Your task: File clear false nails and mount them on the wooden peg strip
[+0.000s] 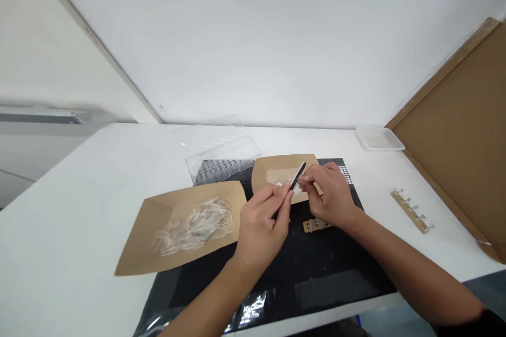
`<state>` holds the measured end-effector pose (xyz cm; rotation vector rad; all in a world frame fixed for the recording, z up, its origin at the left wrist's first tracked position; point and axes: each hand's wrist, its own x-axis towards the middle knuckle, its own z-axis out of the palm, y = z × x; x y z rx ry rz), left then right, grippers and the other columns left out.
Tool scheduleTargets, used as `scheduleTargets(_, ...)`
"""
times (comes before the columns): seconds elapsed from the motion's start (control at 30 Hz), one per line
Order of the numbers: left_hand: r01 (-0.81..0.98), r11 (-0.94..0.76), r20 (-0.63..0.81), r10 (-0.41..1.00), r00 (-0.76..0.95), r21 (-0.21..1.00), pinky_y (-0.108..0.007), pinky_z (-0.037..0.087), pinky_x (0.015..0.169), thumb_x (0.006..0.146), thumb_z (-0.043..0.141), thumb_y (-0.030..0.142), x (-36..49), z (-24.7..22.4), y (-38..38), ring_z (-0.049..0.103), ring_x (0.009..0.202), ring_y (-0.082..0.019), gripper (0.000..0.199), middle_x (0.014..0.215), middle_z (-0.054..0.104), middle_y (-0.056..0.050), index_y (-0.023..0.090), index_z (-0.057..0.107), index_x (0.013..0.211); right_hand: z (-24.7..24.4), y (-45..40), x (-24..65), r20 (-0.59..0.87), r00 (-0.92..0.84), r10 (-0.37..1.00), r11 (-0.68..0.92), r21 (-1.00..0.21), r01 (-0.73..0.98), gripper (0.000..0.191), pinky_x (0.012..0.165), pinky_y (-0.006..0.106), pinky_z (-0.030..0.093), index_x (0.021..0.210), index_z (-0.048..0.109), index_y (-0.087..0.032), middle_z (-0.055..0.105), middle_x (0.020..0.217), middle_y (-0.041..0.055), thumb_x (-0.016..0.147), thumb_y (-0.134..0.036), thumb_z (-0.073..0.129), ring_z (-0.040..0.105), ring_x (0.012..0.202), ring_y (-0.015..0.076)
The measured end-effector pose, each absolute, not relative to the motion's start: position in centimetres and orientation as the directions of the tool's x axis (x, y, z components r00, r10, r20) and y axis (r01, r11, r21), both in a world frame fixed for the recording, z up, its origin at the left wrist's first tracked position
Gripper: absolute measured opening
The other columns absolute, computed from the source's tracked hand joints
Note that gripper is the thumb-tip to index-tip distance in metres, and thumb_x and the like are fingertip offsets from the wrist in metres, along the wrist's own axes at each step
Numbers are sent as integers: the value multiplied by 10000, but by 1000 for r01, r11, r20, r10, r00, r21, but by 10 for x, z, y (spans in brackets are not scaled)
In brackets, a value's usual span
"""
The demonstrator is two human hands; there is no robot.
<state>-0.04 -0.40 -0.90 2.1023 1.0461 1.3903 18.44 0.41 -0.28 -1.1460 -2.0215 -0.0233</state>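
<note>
My left hand (pixel 265 217) is closed around a slim black nail file (pixel 299 172) with a pale edge, its rounded end pointing up and away from me. Close beside the file, my right hand (pixel 330 192) has its fingers pinched together; whatever they may hold is too small to make out. Beneath both hands lies the far paper tray (pixel 285 162), with small clear pieces in it. A larger paper tray (pixel 156 216) on the left holds a pile of clear nail tips (pixel 197 227). Under my right hand, a wooden strip with metal studs (pixel 312 225) is partly hidden.
A black mat (pixel 316 263) covers the white table (pixel 75 210) in front of me. Clear plastic covers (pixel 221 154) lie at the back. To the right are a second studded wooden strip (pixel 410 211), a shallow plastic container (pixel 379 139) and a large cardboard panel (pixel 458 137).
</note>
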Motion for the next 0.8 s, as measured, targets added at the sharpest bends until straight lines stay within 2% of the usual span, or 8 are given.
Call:
scheduleTargets(0.1,355,-646,612,760,218,676,-247,483,592,1031,601,165,0,-10,-4,612,632,-128,209,704,631,-8,175,809,1013,-3,4,186,611,-317,725,611,-359,706,167,751,362,370,874,509,-239,726,799,3,987,-121,547,651,699,176)
scheduleTargets(0.27,336,-663,637,745,201,669,-238,478,596,1026,615,146,0,-12,-4,617,647,-122,199,708,646,-4,160,803,1090,-4,5,188,634,-206,745,574,-452,684,147,796,375,391,909,535,-240,748,806,-15,999,-126,562,691,729,169)
scheduleTargets(0.5,353,-633,608,770,193,689,-232,466,568,1028,624,168,0,-16,-4,617,640,-119,204,708,657,-1,163,802,1128,-8,4,192,600,-228,767,583,-501,640,131,806,380,416,907,574,-246,755,812,-24,1003,-158,594,713,757,171)
scheduleTargets(0.8,378,-620,597,779,193,687,-232,473,589,1029,626,183,0,-16,-4,611,621,-114,197,681,642,9,161,805,1109,-14,3,191,667,-216,713,599,-420,681,106,767,373,415,944,570,-244,761,846,-8,1012,-166,594,709,750,173)
